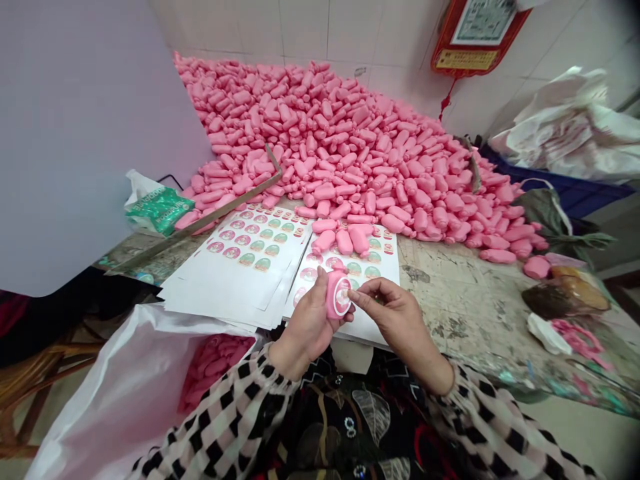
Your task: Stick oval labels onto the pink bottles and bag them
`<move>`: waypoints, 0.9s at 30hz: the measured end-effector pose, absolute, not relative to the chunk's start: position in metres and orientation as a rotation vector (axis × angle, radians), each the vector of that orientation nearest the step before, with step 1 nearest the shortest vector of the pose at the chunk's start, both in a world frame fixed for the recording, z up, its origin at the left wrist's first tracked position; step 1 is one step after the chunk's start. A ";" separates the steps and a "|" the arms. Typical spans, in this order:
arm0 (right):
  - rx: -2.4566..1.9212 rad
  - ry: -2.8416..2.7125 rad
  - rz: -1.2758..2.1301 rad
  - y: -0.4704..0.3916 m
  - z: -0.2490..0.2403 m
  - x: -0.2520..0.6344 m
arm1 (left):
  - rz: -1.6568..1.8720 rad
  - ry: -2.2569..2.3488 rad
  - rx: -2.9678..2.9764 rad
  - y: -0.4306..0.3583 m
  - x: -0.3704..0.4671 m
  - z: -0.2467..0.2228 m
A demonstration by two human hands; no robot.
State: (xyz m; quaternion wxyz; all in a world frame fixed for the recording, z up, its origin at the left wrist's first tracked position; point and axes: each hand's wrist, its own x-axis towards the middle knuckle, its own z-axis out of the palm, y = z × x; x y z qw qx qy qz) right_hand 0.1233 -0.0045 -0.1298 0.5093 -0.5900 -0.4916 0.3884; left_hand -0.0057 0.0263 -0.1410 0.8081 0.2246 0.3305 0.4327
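A pink bottle [331, 300] is wrapped in the fingers of my left hand [307, 327]. On its side facing right lies a round pink-and-white sticker [343, 296]. The thumb and index finger of my right hand [393, 313] come together at the sticker's right edge; whether anything is between them is too small to tell. Behind my hands, several pink bottles [344, 241] rest on a sheet of round pink and green stickers [387, 267]. A second stack of sticker sheets [235, 267] lies to the left.
A large heap of pink bottles [320, 133] fills the table's back. A metal strip [215, 215] crosses the left side. A white sack [125, 380] with pink pieces stands lower left. At right are a blue crate [565, 187], a brown lump [565, 293] and pink scraps [580, 339].
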 end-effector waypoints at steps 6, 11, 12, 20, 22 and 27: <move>-1.369 -1.174 1.007 -0.003 -0.131 0.120 | 0.935 0.664 0.534 0.026 -0.007 -0.147; -1.368 -1.180 1.016 -0.001 -0.134 0.120 | 0.942 0.664 0.545 0.026 -0.006 -0.148; -1.371 -1.181 1.017 -0.001 -0.134 0.120 | 0.940 0.665 0.546 0.026 -0.005 -0.148; -1.525 -1.455 0.759 -0.007 -0.138 0.125 | 0.877 0.662 0.726 0.024 -0.009 -0.142; -1.590 -1.633 0.578 -0.009 -0.137 0.130 | 0.845 0.694 0.814 0.023 -0.014 -0.140; -1.683 -1.589 0.628 -0.005 -0.141 0.134 | 0.779 0.733 0.896 0.020 -0.030 -0.138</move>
